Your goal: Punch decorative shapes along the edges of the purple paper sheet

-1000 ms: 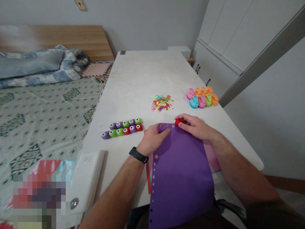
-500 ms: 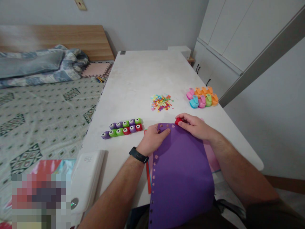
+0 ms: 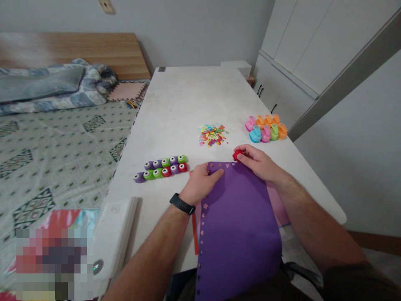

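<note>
A purple sheet of paper (image 3: 241, 221) lies in front of me, its near end hanging toward my lap. Small shaped holes run down its left edge and along its top edge. My left hand (image 3: 203, 180) grips the sheet's upper left corner, thumb on top and fingers underneath. Just beyond the top edge, my right hand (image 3: 255, 161) pinches a small red craft punch (image 3: 237, 155) between thumb and fingers. A fresh hole shows in the paper right beside the punch. Under the purple sheet, pink paper (image 3: 277, 205) and red paper (image 3: 195, 236) stick out.
Two rows of small purple, green and red punches (image 3: 166, 167) stand at left. A heap of colourful paper cutouts (image 3: 213, 134) lies mid-table. Larger orange, pink, blue and green punches (image 3: 266, 128) sit at right. A white device (image 3: 115, 238) rests on the table's left edge.
My right hand has moved the red punch slightly away and to the right, off the paper's top edge, uncovering a new hole. My left hand has stayed in place.
</note>
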Demonstrator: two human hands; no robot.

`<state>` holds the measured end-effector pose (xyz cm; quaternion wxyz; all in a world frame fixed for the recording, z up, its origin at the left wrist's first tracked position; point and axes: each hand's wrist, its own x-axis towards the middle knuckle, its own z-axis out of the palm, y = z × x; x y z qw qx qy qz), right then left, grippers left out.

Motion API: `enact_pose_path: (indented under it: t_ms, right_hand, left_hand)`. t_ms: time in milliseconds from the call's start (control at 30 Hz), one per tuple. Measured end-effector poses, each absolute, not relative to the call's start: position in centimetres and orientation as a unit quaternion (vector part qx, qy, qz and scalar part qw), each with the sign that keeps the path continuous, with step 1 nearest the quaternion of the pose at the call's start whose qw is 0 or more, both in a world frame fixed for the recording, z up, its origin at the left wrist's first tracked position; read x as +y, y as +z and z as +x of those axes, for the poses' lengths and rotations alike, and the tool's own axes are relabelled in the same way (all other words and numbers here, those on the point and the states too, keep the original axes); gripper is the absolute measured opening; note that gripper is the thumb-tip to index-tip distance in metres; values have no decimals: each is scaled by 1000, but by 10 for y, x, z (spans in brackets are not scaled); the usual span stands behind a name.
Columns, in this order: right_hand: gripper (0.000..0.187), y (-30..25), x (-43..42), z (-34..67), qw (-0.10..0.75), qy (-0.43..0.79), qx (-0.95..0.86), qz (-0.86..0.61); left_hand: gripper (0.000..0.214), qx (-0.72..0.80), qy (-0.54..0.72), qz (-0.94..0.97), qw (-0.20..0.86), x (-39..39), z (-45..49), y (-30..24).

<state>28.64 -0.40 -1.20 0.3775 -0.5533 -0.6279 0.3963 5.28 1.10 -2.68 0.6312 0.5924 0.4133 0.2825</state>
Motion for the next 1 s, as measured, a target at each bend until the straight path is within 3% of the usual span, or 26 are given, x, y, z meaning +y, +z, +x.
enact_pose_path:
  t_ms: [700,900,1000]
  right_hand:
    - [39,-10,-5,285,386,390,-628,-553]
    - [24,-11,-2,286,425,353,-603,-575]
    - [27,-10,0,289,437,339,-588,-589]
  left_hand:
    - [33,411,300,578,638,13,52,-25]
    - [30,406,302,612,608,12,51,-19]
    - [27,396,298,645,582,11,51,-14]
